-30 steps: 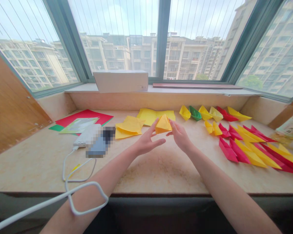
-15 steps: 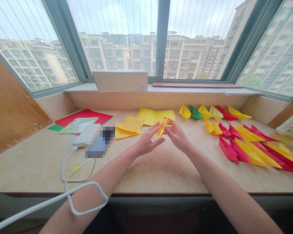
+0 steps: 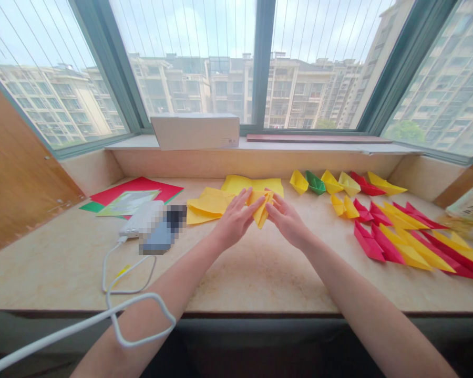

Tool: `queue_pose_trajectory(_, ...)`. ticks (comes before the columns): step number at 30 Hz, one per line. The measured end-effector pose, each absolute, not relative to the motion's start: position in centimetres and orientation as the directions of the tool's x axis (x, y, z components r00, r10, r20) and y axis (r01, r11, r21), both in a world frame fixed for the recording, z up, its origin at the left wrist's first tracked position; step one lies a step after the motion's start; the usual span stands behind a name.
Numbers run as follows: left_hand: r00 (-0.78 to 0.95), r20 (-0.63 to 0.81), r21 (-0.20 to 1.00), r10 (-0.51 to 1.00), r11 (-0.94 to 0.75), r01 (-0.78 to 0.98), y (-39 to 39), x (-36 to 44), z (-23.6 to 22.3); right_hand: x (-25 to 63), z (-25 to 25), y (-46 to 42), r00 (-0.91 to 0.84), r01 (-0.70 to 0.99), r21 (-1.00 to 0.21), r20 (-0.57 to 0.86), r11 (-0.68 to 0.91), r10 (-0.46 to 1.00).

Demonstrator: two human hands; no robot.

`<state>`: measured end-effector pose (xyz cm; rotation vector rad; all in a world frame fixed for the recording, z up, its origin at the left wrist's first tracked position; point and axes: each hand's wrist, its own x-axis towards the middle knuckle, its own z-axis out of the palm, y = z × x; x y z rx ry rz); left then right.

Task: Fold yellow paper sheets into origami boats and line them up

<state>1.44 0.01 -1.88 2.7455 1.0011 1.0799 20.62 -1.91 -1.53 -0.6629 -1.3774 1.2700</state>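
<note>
Between my two hands, above the middle of the counter, is a small folded yellow paper (image 3: 261, 212), with a point hanging downward. My left hand (image 3: 234, 219) grips it from the left, fingers pressed together over its side. My right hand (image 3: 286, 215) pinches the right side, thumb below and fingers behind. Fingers partly hide the paper's upper folds. Just behind the hands lies a creased yellow sheet (image 3: 268, 184). Left of them is another folded piece of yellow paper (image 3: 207, 205), resting on the counter.
Rows of red, yellow and green paper boats (image 3: 378, 241) stand on the right, near a bottle (image 3: 471, 202). Coloured sheets (image 3: 142, 185), a white power bank (image 3: 136, 223) and a phone (image 3: 157, 239) lie left. A white cable (image 3: 142, 296) crosses my left forearm. A white box (image 3: 197, 131) stands on the sill.
The folded paper has turned and opened wider, showing more of its face. My left hand has shifted up, its thumb no longer stretched apart, and closed on the paper.
</note>
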Motion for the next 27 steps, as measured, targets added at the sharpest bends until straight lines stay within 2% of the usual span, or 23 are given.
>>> queue_pose_trajectory(6,0.6,0.589,0.16,0.542,-0.805,0.571,-0.9,1.6,-1.4,21.0,-1.6,-1.7,-0.183,-0.201,-0.926,0.356,0.32,0.916)
queue_pose_trajectory(12,0.474,0.66,0.219,0.583,-0.752,0.621,-0.4,1.4,-1.3,21.5,-1.5,-1.4,-0.194,-0.126,-0.937,0.346,0.327,0.918)
queue_pose_trajectory(15,0.468,0.615,0.332,0.634,-0.747,0.576,0.1,1.2,-1.5,21.5,-1.2,-1.6,-0.222,-0.112,-0.944,0.328,0.31,0.918)
queue_pose_trajectory(19,0.434,0.574,0.543,0.694,-0.72,0.432,0.4,1.1,-1.4,21.9,-0.6,-2.0,-0.257,-0.142,-0.94,0.339,0.311,0.905)
queue_pose_trajectory(23,0.352,0.439,0.766,0.826,-0.549,0.334,0.0,1.2,-0.6,23.1,-0.1,-1.7,-0.255,-0.038,-0.934,0.352,0.354,0.901)
queue_pose_trajectory(27,0.318,0.33,0.853,0.889,-0.425,0.303,-0.6,1.0,-0.1,24.1,-0.2,-1.4,-0.268,0.056,-0.935,0.323,0.35,0.907)
